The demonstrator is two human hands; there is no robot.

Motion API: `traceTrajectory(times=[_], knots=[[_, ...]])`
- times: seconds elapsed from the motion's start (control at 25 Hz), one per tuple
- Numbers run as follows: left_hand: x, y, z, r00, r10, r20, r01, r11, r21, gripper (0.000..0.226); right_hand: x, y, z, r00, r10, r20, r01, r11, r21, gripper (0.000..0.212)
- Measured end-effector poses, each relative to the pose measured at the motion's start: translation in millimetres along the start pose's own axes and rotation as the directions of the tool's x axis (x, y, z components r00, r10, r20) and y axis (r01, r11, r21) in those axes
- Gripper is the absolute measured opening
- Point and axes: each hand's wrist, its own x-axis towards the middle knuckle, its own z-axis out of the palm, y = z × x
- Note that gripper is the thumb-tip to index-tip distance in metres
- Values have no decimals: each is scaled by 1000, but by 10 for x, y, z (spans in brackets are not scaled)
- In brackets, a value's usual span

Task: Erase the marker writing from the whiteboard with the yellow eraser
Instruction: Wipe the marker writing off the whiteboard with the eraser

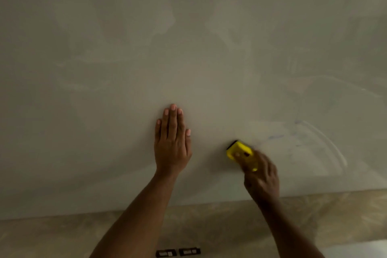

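Note:
A large whiteboard [188, 48] fills most of the view, dim and glossy, with smeared wipe marks. Faint blue marker traces [276, 137] remain at the lower right of the board, beside curved wipe streaks. My right hand [261, 176] grips the yellow eraser [240, 152], whose black felt side is pressed to the board just left of those traces; hand and eraser are motion-blurred. My left hand [172, 140] lies flat on the board, fingers straight and together, a little left of the eraser.
Below the board's bottom edge runs a beige marbled wall strip [209, 222]. Two small dark wall sockets [178, 252] sit at the bottom middle of the view, between my forearms.

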Motion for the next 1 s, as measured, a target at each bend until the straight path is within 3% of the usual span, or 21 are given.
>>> traceTrajectory(times=[0.08, 0.12, 0.16, 0.2, 0.28, 0.32, 0.4, 0.48, 0.56, 0.6, 0.64, 0.68, 0.8, 0.84, 0.88, 0.92, 0.96, 1.0], knots=[[-33, 95, 25, 999, -49, 3, 49, 999, -20, 63, 3, -68, 33, 972, 229, -52, -226, 973, 46, 75], [-64, 131, 39, 998, -70, 4, 70, 997, -25, 64, -13, -185, 88, 976, 211, -61, -206, 976, 71, 75], [-85, 147, 52, 997, -79, 5, 79, 997, -23, 65, -67, -296, 183, 996, 75, -42, -73, 995, 61, 72], [-100, 121, 58, 997, -71, 8, 71, 997, -16, 67, -156, -364, 312, 985, -173, 20, 172, 985, 26, 61], [-127, -18, 47, 1000, 10, 16, -10, 1000, 5, 68, -263, -417, 507, 788, -587, 187, 600, 800, -19, 41], [-140, -100, 35, 998, 55, 22, -56, 998, 18, 68, -253, -389, 553, 694, -684, 224, 705, 708, -25, 42], [-144, -196, 20, 994, 106, 31, -107, 994, 29, 67, -150, -287, 507, 661, -727, 189, 748, 658, -84, 41], [-158, -182, 35, 994, 103, 22, -103, 994, 27, 67, 72, -84, 274, 794, -606, 44, 606, 783, -141, 44], [-161, -91, 74, 998, 60, 11, -60, 997, 37, 68, 373, 136, -5, 959, -228, -167, 214, 972, -100, 52], [-161, -30, 91, 999, 35, 8, -36, 998, 44, 68, 510, 178, -95, 970, -9, -241, -1, 999, -39, 55], [-156, 56, 112, 1000, 14, 7, -14, 999, 45, 68, 606, 163, -134, 950, 149, -276, -152, 988, 9, 57], [-150, 139, 129, 1000, -13, 8, 12, 999, 44, 68, 616, 79, -125, 946, 188, -262, -191, 982, 17, 58], [-125, 295, 150, 995, -96, 5, 96, 995, 10, 68, 293, 206, -40, 968, -235, -87, 223, 967, -126, 66], [-130, 309, 159, 996, -94, 4, 94, 996, 10, 68, 271, 400, -98, 977, -201, -72, 191, 973, -129, 68], [-135, 318, 171, 996, -89, 1, 89, 996, 24, 68, 274, 518, -163, 991, 2, -134, -11, 998, -67, 66], [-125, 337, 188, 995, -98, -7, 98, 995, 37, 68, 315, 535, -226, 932, 288, -219, -279, 958, 70, 61], [-98, 394, 219, 992, -128, -19, 129, 991, 33, 67, 357, 481, -236, 816, 512, -268, -477, 858, 188, 55], [-74, 473, 243, 982, -183, -34, 184, 983, 7, 67, 381, 367, -209, 752, 600, -272, -559, 800, 217, 51]])
